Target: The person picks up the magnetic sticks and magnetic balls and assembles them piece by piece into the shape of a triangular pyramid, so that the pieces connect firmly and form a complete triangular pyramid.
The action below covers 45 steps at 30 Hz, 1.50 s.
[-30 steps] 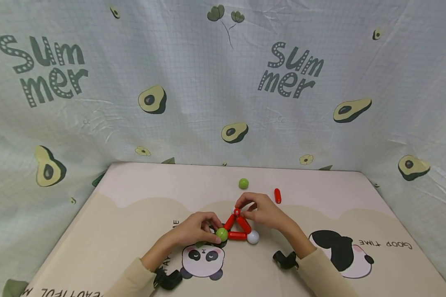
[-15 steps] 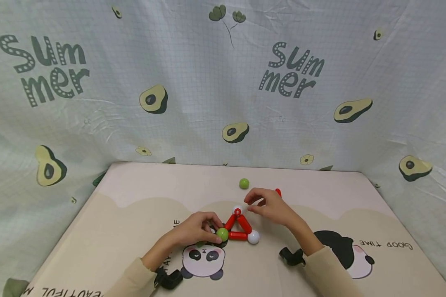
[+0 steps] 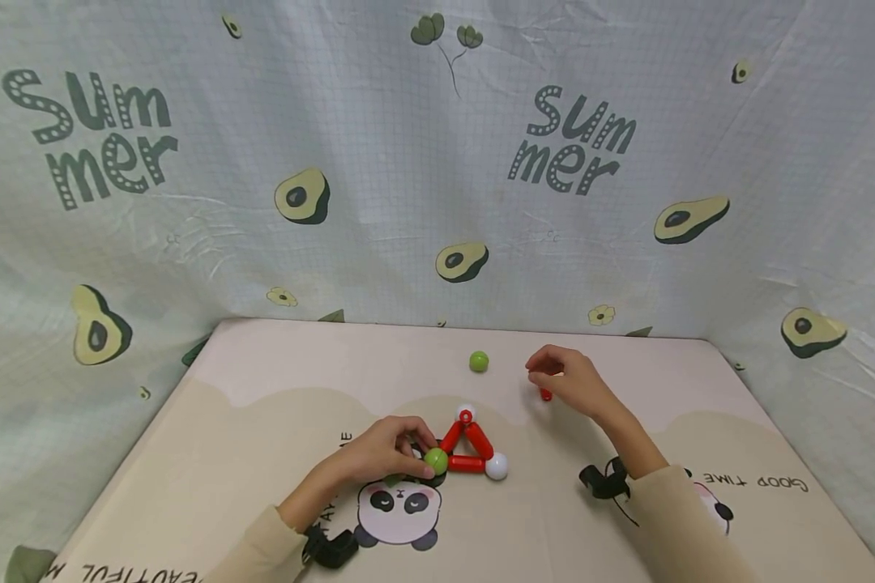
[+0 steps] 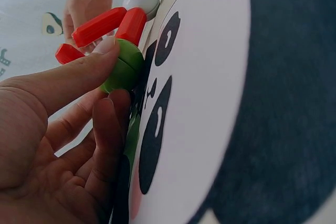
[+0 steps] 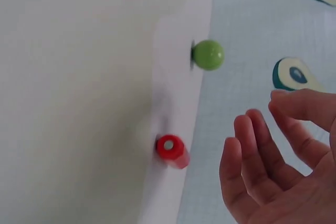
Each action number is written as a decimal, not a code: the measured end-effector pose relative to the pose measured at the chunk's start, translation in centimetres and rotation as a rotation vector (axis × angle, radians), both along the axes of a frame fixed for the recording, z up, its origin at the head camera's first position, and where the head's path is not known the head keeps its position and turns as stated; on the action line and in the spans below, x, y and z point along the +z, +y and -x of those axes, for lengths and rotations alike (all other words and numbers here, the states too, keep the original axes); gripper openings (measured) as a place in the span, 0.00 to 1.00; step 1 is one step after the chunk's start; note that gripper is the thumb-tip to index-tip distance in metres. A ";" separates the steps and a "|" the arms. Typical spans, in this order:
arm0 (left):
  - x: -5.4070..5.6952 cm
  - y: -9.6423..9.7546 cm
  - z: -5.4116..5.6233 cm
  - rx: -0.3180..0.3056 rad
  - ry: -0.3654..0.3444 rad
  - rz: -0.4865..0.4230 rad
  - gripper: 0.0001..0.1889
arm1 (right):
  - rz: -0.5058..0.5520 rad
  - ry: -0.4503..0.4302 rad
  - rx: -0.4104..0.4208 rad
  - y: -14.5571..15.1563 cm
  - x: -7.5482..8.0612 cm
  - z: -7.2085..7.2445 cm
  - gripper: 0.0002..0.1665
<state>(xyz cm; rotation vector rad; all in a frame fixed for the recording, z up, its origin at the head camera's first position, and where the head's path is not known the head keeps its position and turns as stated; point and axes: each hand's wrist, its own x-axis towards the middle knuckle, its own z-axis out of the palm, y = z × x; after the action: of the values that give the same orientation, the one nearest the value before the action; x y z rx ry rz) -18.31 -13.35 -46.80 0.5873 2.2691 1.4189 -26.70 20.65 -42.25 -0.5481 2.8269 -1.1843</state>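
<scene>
My left hand (image 3: 390, 449) pinches a green ball (image 3: 436, 461) between thumb and fingers. That ball is the left corner of a flat triangle of red magnetic rods (image 3: 467, 463); one white ball (image 3: 497, 465) forms its right corner and another white ball (image 3: 467, 410) its far corner. At the far corner, a red rod end (image 3: 466, 416) faces up. My right hand (image 3: 567, 380) hovers over a loose red rod (image 5: 172, 150), fingers loosely bent and holding nothing; it partly covers the rod in the head view. The right wrist view shows a gap between fingertips and rod.
A loose green ball (image 3: 479, 361) lies near the back of the table, left of my right hand. The table mat (image 3: 189, 461) has printed animals and lettering. Behind its far edge hangs a patterned cloth (image 3: 379, 162). Black wrist mounts (image 3: 330, 549) sit at both cuffs.
My right hand has left the far corner of the triangle and moved right and back, over the loose red rod. My left hand stays on the green ball.
</scene>
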 end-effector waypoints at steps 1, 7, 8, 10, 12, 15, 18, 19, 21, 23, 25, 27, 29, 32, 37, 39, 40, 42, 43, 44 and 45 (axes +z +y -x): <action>0.0 0.0 0.0 0.001 -0.003 0.001 0.16 | -0.010 0.002 -0.017 0.3 0.0 0.2 0.12; -0.1 0.1 -0.1 0.007 -0.015 0.004 0.17 | -0.078 -0.012 -0.108 1.4 -0.8 0.9 0.12; -0.1 0.1 -0.1 0.007 -0.016 0.004 0.17 | -0.082 -0.016 -0.123 1.6 -1.0 1.0 0.12; -0.1 0.1 -0.1 0.007 -0.016 0.003 0.17 | -0.087 -0.034 -0.150 1.9 -1.4 1.1 0.12; -0.1 0.1 -0.2 0.007 -0.017 0.003 0.17 | -0.087 -0.070 -0.176 2.2 -1.7 1.2 0.12; -0.2 0.1 -0.2 0.005 -0.018 0.003 0.17 | -0.087 -0.148 -0.206 2.4 -2.0 1.2 0.16; -0.2 0.0 -0.2 0.005 -0.015 0.003 0.17 | -0.109 -0.212 -0.226 2.3 -2.1 1.3 0.21; -0.2 0.0 -0.2 0.006 -0.014 0.003 0.16 | -0.120 -0.227 -0.228 2.2 -2.2 1.3 0.23; -0.1 0.0 -0.2 0.007 -0.013 0.003 0.16 | -0.141 -0.248 -0.231 2.1 -2.2 1.4 0.25; -0.1 0.0 -0.2 0.008 -0.012 0.004 0.16 | -0.160 -0.259 -0.228 2.0 -2.3 1.5 0.27; -0.1 0.1 -0.2 0.007 -0.015 0.002 0.17 | -0.162 -0.269 -0.231 1.9 -2.3 1.6 0.28; -0.1 0.1 -0.1 0.005 -0.015 0.001 0.17 | -0.159 -0.272 -0.231 1.8 -2.5 1.6 0.27; -0.1 0.1 -0.1 0.005 -0.014 0.001 0.17 | -0.157 -0.269 -0.228 1.8 -2.6 1.7 0.26; -0.1 0.1 -0.1 0.007 -0.011 0.003 0.17 | -0.163 -0.255 -0.217 1.7 -2.6 1.7 0.24; -0.1 0.1 0.0 0.006 -0.006 0.004 0.17 | -0.151 -0.252 -0.203 1.7 -2.5 1.7 0.22; -0.1 0.1 0.0 0.003 -0.003 0.003 0.17 | -0.132 -0.259 -0.199 1.7 -2.4 1.7 0.22; -0.1 0.1 0.0 0.003 -0.002 0.003 0.17 | -0.121 -0.263 -0.196 1.7 -2.4 1.6 0.21; -0.1 0.1 0.0 0.003 -0.002 0.003 0.17 | -0.096 -0.270 -0.201 1.6 -2.3 1.5 0.21; 0.0 0.1 0.0 0.003 -0.002 0.003 0.16 | -0.082 -0.272 -0.203 1.6 -2.3 1.5 0.21; 0.0 0.1 0.0 0.003 -0.002 0.004 0.16 | -0.073 -0.270 -0.199 1.6 -2.3 1.4 0.22; 0.0 0.0 0.0 0.003 -0.003 0.005 0.16 | -0.063 -0.270 -0.199 1.6 -2.3 1.4 0.22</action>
<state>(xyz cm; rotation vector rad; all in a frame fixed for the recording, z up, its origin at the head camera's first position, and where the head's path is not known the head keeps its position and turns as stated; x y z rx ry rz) -18.34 -13.30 -46.80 0.5804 2.2715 1.4145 -28.05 22.21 -44.50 -0.0945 2.7197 -1.0949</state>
